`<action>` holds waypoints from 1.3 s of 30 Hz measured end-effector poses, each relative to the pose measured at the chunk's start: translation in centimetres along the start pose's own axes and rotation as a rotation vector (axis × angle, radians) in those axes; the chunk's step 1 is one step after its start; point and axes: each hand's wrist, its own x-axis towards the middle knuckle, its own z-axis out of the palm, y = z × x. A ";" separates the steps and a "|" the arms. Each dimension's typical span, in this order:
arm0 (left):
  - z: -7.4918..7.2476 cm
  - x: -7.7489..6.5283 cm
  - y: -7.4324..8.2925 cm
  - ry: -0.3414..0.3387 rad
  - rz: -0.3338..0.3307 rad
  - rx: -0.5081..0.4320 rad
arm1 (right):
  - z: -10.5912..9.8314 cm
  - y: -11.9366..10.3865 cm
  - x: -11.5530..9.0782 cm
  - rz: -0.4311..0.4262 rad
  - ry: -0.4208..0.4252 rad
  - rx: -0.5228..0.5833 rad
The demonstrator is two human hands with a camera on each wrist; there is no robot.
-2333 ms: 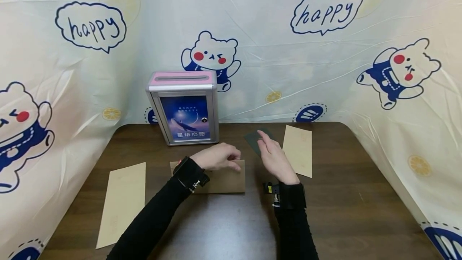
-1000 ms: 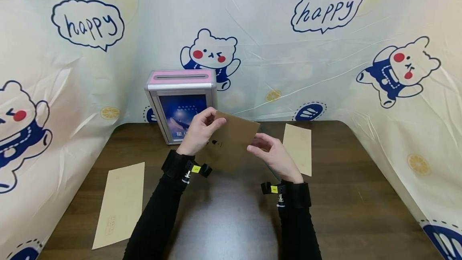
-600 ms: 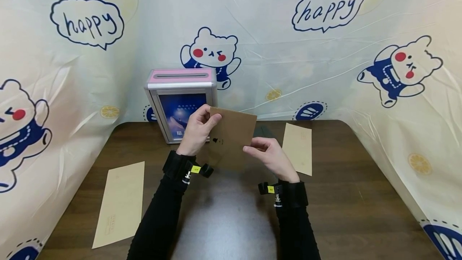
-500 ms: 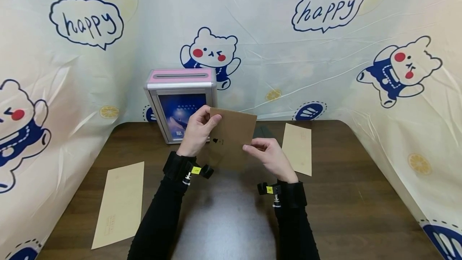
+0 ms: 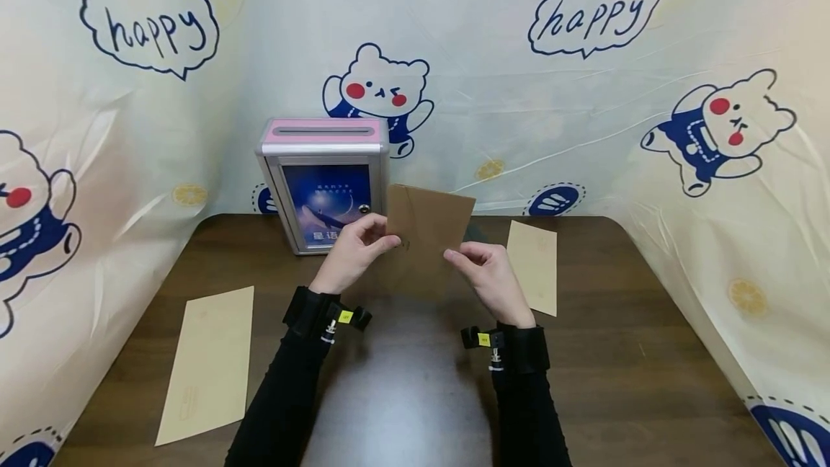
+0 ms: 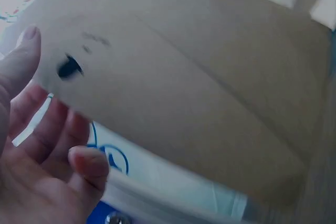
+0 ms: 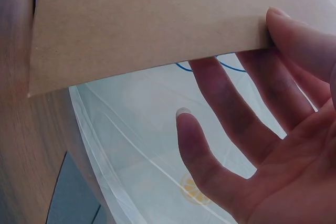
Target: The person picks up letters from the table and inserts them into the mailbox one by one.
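Note:
A brown kraft envelope (image 5: pixel 429 225) is held up above the table, tilted, with small black print near its left edge. My left hand (image 5: pixel 352 252) pinches that edge, thumb in front and other fingers behind. On the opposite edge, my right hand (image 5: pixel 498 281) grips with the thumb on the near face. In the left wrist view a diagonal seam or crease crosses the envelope (image 6: pixel 210 103). The right wrist view has the right hand's (image 7: pixel 252 145) lower fingers spread below the paper's edge. A dark green sheet (image 7: pixel 73 195) lies on the table, mostly hidden in the head view.
A silver box (image 5: pixel 378 200) with a pink slotted top and a blue front panel stands at the back, behind my left hand. Cream envelopes lie on the brown table (image 5: pixel 622 352): one at left (image 5: pixel 206 366), another at right (image 5: pixel 534 265). A printed curtain (image 5: pixel 493 92) surrounds the table.
The brown envelope has been lifted off the table, and both hands have come to hold its edges. Lately the left hand has shifted lower along its edge, while the envelope has moved slightly right.

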 end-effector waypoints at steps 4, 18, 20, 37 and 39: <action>0.1 0.0 -0.1 -0.036 0.002 0.040 | -0.1 -0.1 0.0 -0.006 0.037 0.006; 0.7 -0.1 -0.1 -0.001 0.035 0.123 | -0.6 -0.4 -0.3 0.001 0.066 0.050; 0.8 -0.1 -0.1 0.010 0.055 0.123 | -0.7 -0.4 -0.3 0.000 0.066 0.046; -2.6 0.6 4.1 0.142 0.159 0.225 | 0.1 -5.2 2.9 -0.140 0.080 -0.111; -4.0 1.1 5.8 0.141 0.169 0.282 | 0.1 -5.9 4.3 -0.173 0.076 -0.142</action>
